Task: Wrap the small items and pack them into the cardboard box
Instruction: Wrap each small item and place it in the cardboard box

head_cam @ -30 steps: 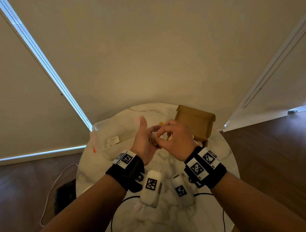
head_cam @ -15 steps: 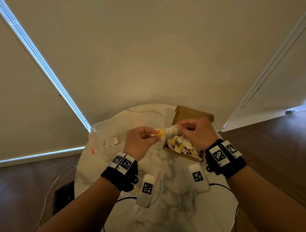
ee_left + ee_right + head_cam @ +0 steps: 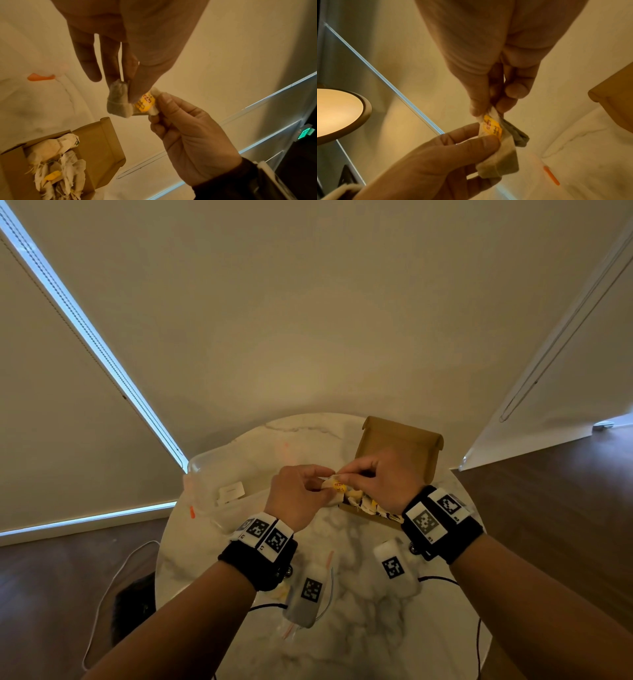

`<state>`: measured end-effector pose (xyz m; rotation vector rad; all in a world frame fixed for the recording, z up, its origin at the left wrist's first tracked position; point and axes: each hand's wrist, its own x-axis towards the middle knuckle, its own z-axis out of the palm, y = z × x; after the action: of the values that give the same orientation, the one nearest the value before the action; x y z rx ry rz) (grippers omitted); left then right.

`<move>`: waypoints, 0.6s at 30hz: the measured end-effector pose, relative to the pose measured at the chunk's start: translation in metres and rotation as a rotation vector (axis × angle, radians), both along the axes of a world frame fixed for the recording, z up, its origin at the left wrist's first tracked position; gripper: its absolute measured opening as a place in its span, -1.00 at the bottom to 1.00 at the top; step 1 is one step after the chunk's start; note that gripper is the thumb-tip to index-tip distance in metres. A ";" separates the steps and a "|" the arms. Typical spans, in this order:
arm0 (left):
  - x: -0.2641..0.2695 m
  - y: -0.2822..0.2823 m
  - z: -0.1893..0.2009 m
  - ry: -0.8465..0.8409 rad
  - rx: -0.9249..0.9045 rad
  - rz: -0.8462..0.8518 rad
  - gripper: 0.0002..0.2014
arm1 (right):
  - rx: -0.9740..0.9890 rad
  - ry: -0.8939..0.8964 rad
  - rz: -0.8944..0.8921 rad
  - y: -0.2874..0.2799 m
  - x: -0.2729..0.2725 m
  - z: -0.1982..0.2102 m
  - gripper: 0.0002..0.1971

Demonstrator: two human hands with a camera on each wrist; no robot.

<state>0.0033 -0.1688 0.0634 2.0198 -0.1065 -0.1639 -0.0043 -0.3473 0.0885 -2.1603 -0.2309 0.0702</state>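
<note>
A small yellow-labelled item (image 3: 338, 485) half wrapped in white tissue paper (image 3: 120, 102) hangs between both hands above the table, just left of the cardboard box (image 3: 399, 445). My left hand (image 3: 320, 486) pinches one end of the paper, thumb against fingers (image 3: 126, 86). My right hand (image 3: 342, 474) pinches the other end (image 3: 489, 109). The yellow label (image 3: 493, 128) shows through a gap in the wrap. The box stands open with its lid up, and several paper-wrapped items (image 3: 56, 162) lie inside it.
The round marble table (image 3: 342, 628) carries a clear plastic bag (image 3: 219, 484) at the left with an orange tab (image 3: 192, 511) and a white card (image 3: 231, 493). White tagged units (image 3: 310, 590) and cables hang below my wrists. A lamp (image 3: 337, 113) shows at left.
The hands were pressed together mid-table, then drew apart with the item stretched between them. Now they are close again by the box's left corner, each pinching an end of the wrap.
</note>
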 end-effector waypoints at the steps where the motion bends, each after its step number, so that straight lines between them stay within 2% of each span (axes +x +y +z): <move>1: 0.000 0.000 0.000 -0.006 0.002 0.002 -0.82 | 0.007 0.003 0.020 0.000 0.000 0.000 -0.88; 5: 0.003 -0.004 -0.003 0.012 -0.044 0.010 -0.89 | -0.044 0.012 0.067 0.000 0.002 -0.005 -0.90; 9: 0.007 -0.004 -0.011 0.009 -0.004 -0.030 -0.90 | -0.032 0.033 -0.015 -0.003 0.007 -0.007 -0.96; 14: 0.003 -0.001 -0.014 0.284 -0.399 -0.114 -0.65 | 0.047 0.120 -0.084 -0.012 0.013 -0.006 -0.94; 16: 0.002 -0.001 -0.014 0.334 -0.497 -0.114 -0.67 | 0.095 0.156 -0.086 -0.015 0.014 -0.007 -0.97; 18: 0.003 -0.003 -0.015 0.330 -0.491 -0.105 -0.71 | 0.142 0.192 -0.075 -0.016 0.016 -0.008 -0.95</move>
<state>0.0065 -0.1715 0.0486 1.4769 -0.0382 -0.4860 0.0117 -0.3633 0.0804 -2.0031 -0.0426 0.2108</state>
